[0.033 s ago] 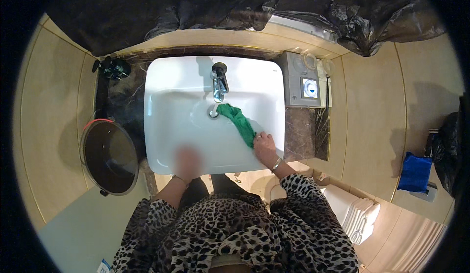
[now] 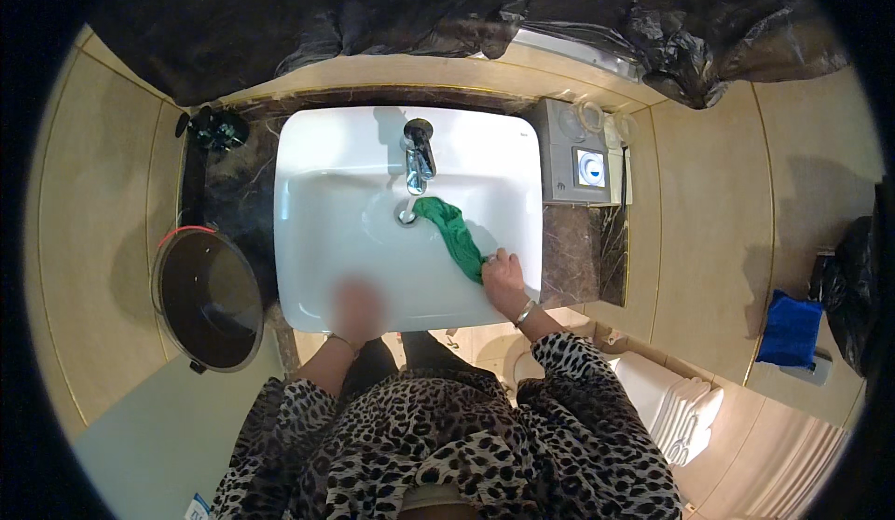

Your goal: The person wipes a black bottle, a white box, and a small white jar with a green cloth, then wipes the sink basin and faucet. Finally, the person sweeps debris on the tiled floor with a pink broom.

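Note:
A crumpled, wet-looking green cloth [image 2: 454, 233] lies stretched across the white sink [image 2: 312, 203]. Its far end reaches beside the drain [image 2: 406, 216], under the chrome faucet [image 2: 417, 158], where a short pale stream seems to fall. With fingers closed, my right hand [image 2: 504, 283] grips the near end of the cloth at the basin's right front. A bracelet circles that wrist. My left hand [image 2: 358, 307] is at the left front of the basin, apart from the cloth; it is smeared by blur, so its fingers cannot be made out.
Left of the sink stands a dark round bucket [image 2: 211, 298]. A grey device with a small lit screen [image 2: 590, 167] sits on the dark marble counter [image 2: 571, 254] at right. Folded white towels [image 2: 685, 417] lie below right. A blue cloth [image 2: 790, 329] hangs at far right.

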Available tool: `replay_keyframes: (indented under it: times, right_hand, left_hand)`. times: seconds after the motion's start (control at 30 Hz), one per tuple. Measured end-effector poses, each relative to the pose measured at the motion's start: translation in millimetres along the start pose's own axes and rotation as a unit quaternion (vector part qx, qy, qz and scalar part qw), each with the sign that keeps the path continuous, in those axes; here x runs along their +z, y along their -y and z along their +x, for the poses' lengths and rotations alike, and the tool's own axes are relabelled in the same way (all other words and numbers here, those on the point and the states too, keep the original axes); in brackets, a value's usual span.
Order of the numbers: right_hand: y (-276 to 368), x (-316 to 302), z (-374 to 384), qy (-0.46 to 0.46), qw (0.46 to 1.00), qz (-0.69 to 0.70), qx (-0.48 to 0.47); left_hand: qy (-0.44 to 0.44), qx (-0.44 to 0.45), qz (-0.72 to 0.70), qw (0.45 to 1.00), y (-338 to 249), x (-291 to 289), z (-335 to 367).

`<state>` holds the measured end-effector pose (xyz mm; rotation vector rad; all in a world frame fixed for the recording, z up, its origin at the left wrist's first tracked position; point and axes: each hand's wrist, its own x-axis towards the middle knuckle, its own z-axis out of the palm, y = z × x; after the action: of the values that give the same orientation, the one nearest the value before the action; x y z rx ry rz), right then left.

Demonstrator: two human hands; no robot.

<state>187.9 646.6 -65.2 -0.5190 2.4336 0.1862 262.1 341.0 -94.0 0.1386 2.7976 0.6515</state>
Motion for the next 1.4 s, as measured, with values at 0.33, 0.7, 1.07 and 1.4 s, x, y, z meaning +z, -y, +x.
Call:
replay_keyframes:
  times: [0.33, 0.7, 1.07, 1.4]
  right_hand:
    - [-37, -43, 76, -0.281, 0.943, -0.017, 0.178]
    - [26, 38, 98, -0.274, 0.955, 0.115, -0.014]
    - [20, 29, 125, -0.234, 0.379, 0.867, 0.223]
    - [37, -77, 165, -0.399, 0.149, 0.850, 0.311]
  left_hand:
    - [0.019, -0.014, 0.061, 0.998, 2, 5, 1]
    - [-0.036, 0.006, 0.004, 0.999, -8, -11, 1]
    - [-0.009, 0.015, 0.089, 0.996, 6, 12, -4]
    - [-0.057, 0.005, -0.013, 0.998, 8, 17, -5]
